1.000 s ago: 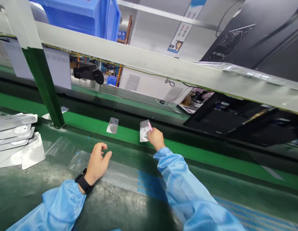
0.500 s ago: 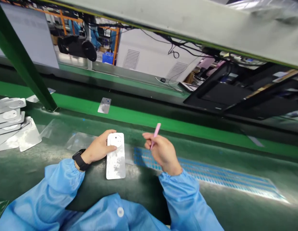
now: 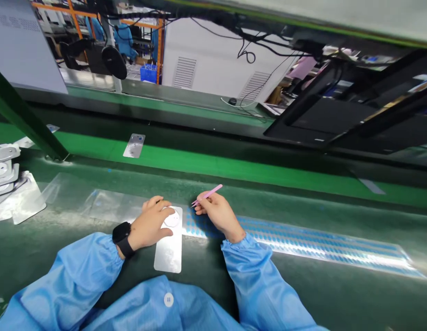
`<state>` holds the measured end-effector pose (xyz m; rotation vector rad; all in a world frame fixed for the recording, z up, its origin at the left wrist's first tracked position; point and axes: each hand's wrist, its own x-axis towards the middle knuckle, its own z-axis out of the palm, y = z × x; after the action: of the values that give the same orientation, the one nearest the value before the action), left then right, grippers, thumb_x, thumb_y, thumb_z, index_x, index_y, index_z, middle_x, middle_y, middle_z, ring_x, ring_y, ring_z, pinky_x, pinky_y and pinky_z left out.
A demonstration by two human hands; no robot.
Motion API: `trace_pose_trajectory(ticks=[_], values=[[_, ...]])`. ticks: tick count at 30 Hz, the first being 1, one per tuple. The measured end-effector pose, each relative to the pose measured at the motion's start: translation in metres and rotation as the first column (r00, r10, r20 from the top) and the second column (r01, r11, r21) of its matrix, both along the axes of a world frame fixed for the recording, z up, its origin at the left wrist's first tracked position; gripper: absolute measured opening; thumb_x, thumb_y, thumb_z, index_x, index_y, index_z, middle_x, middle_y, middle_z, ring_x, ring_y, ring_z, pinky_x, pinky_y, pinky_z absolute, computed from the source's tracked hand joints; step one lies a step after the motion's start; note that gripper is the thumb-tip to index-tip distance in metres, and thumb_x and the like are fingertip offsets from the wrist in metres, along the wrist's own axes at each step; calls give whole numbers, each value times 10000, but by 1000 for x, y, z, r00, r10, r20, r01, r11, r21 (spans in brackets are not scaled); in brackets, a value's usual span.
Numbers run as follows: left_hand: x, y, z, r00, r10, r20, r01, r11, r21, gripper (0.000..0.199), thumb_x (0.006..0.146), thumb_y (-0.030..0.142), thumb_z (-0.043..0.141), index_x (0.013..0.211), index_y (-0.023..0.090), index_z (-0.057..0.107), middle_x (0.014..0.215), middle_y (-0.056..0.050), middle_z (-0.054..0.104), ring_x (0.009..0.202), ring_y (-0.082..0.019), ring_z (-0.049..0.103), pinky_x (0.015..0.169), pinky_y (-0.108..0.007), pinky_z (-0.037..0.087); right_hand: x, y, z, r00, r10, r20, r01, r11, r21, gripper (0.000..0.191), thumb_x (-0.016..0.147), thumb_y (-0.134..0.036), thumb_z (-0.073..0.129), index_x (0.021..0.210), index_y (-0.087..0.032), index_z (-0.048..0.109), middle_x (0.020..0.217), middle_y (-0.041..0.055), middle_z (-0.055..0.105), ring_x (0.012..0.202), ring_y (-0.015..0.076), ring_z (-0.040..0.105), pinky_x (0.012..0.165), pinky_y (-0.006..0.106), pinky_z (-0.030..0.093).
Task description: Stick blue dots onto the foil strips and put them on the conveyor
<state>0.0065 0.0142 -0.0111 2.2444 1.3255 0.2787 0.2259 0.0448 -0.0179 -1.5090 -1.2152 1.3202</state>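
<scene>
A thin silvery phone-shaped panel (image 3: 168, 250), with a round white area near its top, lies on the green bench in front of me. My left hand (image 3: 151, 224) rests over its upper left side, fingers spread, with thumb and index finger against its face. To its right, my right hand (image 3: 216, 211) is closed around pink tweezers (image 3: 213, 190), whose tips point down and left. Those tips are just above the left end of a long clear sheet (image 3: 320, 246) covered in rows of small blue stickers. Whether they touch a sticker I cannot tell.
Similar silvery panels (image 3: 27, 200) are piled at the far left beside a green post (image 3: 30, 122). One more panel (image 3: 134, 145) lies on the bright green strip (image 3: 185, 163). Clear film (image 3: 111, 205) lies left of my hand. Dark monitors (image 3: 316, 124) stand behind at right.
The panel has come nearer to me and down onto the bench, and my left fingers have loosened and spread over it. My right hand has moved left, turning the tweezers toward the sticker sheet.
</scene>
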Motion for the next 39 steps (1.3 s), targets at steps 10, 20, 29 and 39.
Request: trace_pose_trajectory(ticks=[10, 20, 29, 39], values=[[-2, -3, -5, 997, -52, -58, 53, 998, 19, 489, 687, 256, 775, 1143, 235, 599, 1325, -75, 539, 1313, -360, 319, 1061, -569, 276, -2, 0, -1, 990, 48, 134, -47, 999, -8, 116, 796, -235, 581, 710, -160, 600, 616, 20, 661, 509, 121, 618, 524, 231, 509], [-1, -1, -4, 998, -39, -46, 40, 999, 1, 502, 685, 269, 775, 1148, 240, 583, 1317, -64, 543, 1314, -350, 315, 1057, -552, 271, -3, 0, 3, 997, 1, 82, -1, 1000, 0, 238, 722, -380, 665, 647, -164, 599, 558, 13, 633, 464, 111, 575, 465, 220, 474], [1, -1, -5, 999, -29, -16, 29, 1000, -3, 520, 684, 279, 775, 1154, 247, 555, 1272, -54, 561, 1301, -337, 323, 1038, -532, 285, -29, -28, 9, 996, 60, -69, -64, 997, -48, 361, 645, -509, 708, 662, -164, 605, 534, 14, 634, 441, 114, 565, 438, 227, 481], [1, -2, -6, 999, -32, -2, 32, 999, -3, 512, 691, 270, 757, 1157, 246, 547, 1260, -56, 562, 1293, -332, 325, 1029, -524, 289, -36, -17, -5, 999, 51, 8, -50, 994, -96, 208, 741, -356, 654, 680, -163, 608, 561, 15, 644, 457, 116, 586, 423, 210, 488]])
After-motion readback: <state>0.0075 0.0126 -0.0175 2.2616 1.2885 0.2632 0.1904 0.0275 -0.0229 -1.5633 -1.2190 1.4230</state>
